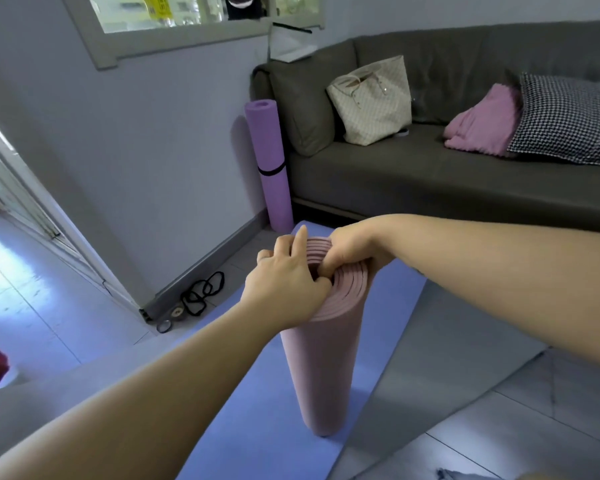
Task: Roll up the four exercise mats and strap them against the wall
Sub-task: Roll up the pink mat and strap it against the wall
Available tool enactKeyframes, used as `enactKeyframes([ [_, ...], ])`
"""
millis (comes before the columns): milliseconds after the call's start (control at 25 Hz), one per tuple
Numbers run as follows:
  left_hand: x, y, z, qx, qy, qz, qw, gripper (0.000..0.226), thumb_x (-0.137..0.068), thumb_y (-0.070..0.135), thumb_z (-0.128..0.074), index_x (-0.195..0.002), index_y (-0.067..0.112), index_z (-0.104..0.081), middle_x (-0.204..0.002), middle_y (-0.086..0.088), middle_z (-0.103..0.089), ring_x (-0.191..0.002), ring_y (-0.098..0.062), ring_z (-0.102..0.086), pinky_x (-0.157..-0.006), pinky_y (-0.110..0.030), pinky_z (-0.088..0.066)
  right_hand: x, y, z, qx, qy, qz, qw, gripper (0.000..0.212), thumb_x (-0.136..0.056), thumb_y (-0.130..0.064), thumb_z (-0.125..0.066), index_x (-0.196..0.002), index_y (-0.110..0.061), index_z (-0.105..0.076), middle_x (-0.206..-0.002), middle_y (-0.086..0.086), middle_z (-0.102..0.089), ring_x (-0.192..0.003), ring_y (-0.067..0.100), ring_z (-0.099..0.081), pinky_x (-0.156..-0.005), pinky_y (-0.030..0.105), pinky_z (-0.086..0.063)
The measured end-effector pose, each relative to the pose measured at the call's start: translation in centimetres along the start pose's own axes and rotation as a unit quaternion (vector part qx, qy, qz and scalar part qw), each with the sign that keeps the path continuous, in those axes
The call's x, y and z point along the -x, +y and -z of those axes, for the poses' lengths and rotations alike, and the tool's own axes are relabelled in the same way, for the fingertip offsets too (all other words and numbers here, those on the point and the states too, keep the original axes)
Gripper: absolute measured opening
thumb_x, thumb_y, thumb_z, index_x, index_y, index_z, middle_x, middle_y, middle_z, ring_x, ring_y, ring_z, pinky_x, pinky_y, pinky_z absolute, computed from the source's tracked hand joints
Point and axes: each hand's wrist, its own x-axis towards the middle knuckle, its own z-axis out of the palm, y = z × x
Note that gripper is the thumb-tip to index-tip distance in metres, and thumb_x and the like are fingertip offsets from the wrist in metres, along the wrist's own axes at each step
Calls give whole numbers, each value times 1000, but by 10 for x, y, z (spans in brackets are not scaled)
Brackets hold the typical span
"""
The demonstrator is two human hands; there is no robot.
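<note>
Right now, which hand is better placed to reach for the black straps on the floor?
Probably the left hand: the straps lie on its side by the wall, while the right hand grips the pink mat at its top.

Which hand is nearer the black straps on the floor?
Left. The left hand holds the pink mat's top nearest the black straps; the right hand holds its farther side.
</note>
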Motion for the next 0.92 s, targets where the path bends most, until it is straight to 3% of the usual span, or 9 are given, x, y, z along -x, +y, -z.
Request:
enactKeyframes([
  [160,-40,-10,11,-9,-62,-21,998,70,-92,42,-38,-150,39,2,-158,17,-2,-140,-29,-21,-105,-40,-32,-22,4,14,-110,-53,2,993,20,-88,-10,-50,-95,-7,-68,-87,16,-72,-87,34,-67,-92,67,-44],
  [320,-52,-3,11,-38,-67,-7,997,65,-94,43,-34,-150,39,-2,-154,11,-18,-132,-28,-34,-97,-40,-36,-24,8,15,-150,-31,-7,988,23,-86,-14,-50,-99,-7,-67,-94,19,-70,-91,38,-65,-89,72,-42],
  [520,-47,-6,5,33,-16,14,999,54,-94,27,-36,-146,24,-24,-147,-1,-33,-126,-32,-40,-95,-38,-35,-19,21,-4,-177,132,60,974,6,-82,-20,-64,-87,-18,-67,-87,6,-68,-81,24,-62,-83,45,-52],
  [600,-43,-12,5,77,-4,22,997,51,-93,23,-38,-143,24,-30,-145,-1,-37,-124,-31,-42,-95,-36,-34,-14,30,-9,-189,201,170,946,8,-89,-23,-61,-96,-21,-65,-95,1,-66,-88,18,-61,-80,33,-49],
  [640,-38,-13,4,89,1,18,996,50,-93,22,-39,-142,24,-32,-143,0,-38,-122,-30,-43,-95,-35,-34,-7,37,-7,-118,246,258,927,14,-92,-18,-56,-103,-20,-64,-101,-1,-65,-94,14,-60,-82,27,-48],
  [720,-30,-15,3,103,13,-1,995,48,-92,20,-42,-139,25,-35,-141,0,-41,-120,-28,-44,-95,-35,-35,11,50,6,172,319,422,831,34,-87,-7,-45,-115,-16,-61,-117,-1,-59,-107,12,-55,-85,24,-48],
  [800,-25,-16,2,109,18,-19,994,47,-92,20,-43,-138,25,-37,-139,2,-42,-119,-26,-44,-92,-32,-34,19,58,27,474,290,475,682,52,-73,-2,-52,-123,-17,-57,-138,7,-48,-121,22,-49,-87,36,-51],
  [840,-23,-16,2,109,17,-28,994,47,-92,19,-43,-138,25,-37,-138,2,-42,-119,-25,-44,-89,-30,-33,20,58,37,565,260,476,621,61,-69,0,-57,-127,-19,-53,-146,11,-41,-126,26,-46,-91,41,-51],
  [920,-20,-13,0,107,18,-58,992,45,-91,17,-43,-135,24,-39,-132,2,-45,-117,-24,-44,-86,-26,-30,19,48,48,655,210,472,551,72,-68,-10,-72,-133,-25,-48,-150,13,-32,-129,30,-42,-99,44,-45],
])
